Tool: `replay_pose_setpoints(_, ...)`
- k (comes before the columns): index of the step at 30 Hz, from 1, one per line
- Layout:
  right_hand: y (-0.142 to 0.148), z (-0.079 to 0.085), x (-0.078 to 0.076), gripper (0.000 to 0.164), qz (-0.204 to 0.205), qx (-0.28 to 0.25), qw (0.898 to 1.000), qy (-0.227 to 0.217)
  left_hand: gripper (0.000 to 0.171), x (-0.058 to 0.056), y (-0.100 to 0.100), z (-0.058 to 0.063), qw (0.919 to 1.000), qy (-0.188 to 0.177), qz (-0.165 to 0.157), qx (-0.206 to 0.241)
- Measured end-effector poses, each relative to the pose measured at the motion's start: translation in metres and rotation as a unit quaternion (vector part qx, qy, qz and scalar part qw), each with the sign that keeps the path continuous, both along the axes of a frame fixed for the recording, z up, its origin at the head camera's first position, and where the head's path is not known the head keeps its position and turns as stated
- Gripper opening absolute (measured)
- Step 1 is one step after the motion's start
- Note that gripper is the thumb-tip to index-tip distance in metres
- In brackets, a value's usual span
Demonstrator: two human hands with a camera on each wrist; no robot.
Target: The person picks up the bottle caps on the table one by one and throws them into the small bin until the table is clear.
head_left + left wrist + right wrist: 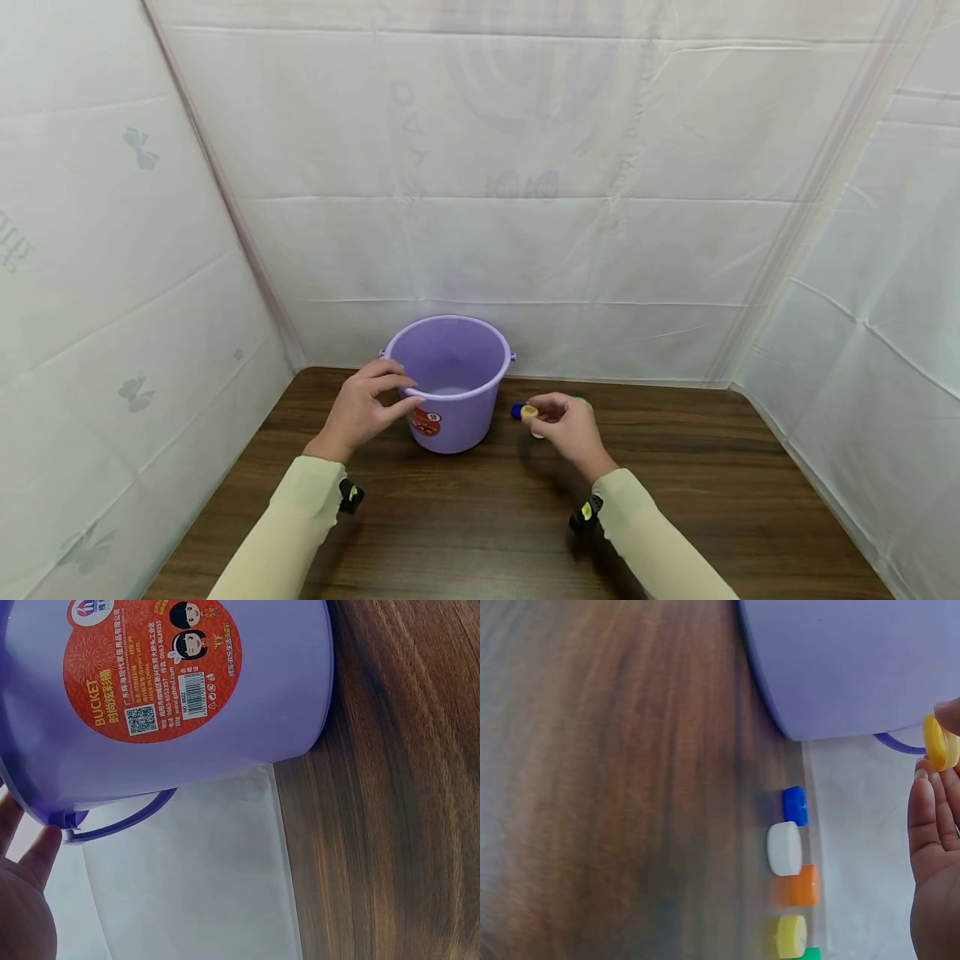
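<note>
A purple bucket (pixel 465 423) stands upright on the table, with a red label (pixel 150 675) facing the left wrist camera. My left hand (pixel 365 410) grips its rim near the handle joint, thumb outside and fingertips over the edge. To the right of the bucket, my right hand (pixel 568 427) pinches a small yellow bottle cap (pixel 939 744) between thumb and fingertips. That cap is held above the table, close beside the bucket wall in the right wrist view.
Along the table's back edge sit loose caps: blue (pixel 795 806), white (pixel 784 849), orange (pixel 805 886), another yellow one (pixel 790 936) and a partly cut-off green one (pixel 811 953). White sheeting (pixel 525 250) rises behind and at both sides of the wooden table (pixel 465 542).
</note>
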State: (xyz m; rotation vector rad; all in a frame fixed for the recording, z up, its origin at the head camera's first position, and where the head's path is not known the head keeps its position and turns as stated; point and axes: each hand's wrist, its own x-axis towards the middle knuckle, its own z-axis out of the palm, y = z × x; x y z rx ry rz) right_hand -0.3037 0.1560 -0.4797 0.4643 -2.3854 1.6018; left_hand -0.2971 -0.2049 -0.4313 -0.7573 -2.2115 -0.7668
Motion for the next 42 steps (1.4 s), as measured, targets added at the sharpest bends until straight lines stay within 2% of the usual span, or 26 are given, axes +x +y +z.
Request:
replay_pose_setpoints(17, 0.004, 0.028, -0.005, 0.03, 0.01, 0.005, 1.0, 0.009, 0.026, 0.001, -0.001, 0.002, 1.0, -0.005, 0.002, -0.002)
replay_pose_setpoints(28, 0.004, 0.047, -0.004, 0.033, 0.026, -0.014, 1.0, 0.004, 0.026, 0.002, 0.0, 0.003, 1.0, -0.003, 0.002, 0.001)
replay_pose_setpoints(42, -0.002, 0.065, -0.006, 0.032, 0.025, -0.005, 1.0, 0.018, 0.025, 0.003, 0.0, 0.003, 0.9999, -0.011, 0.005, 0.001)
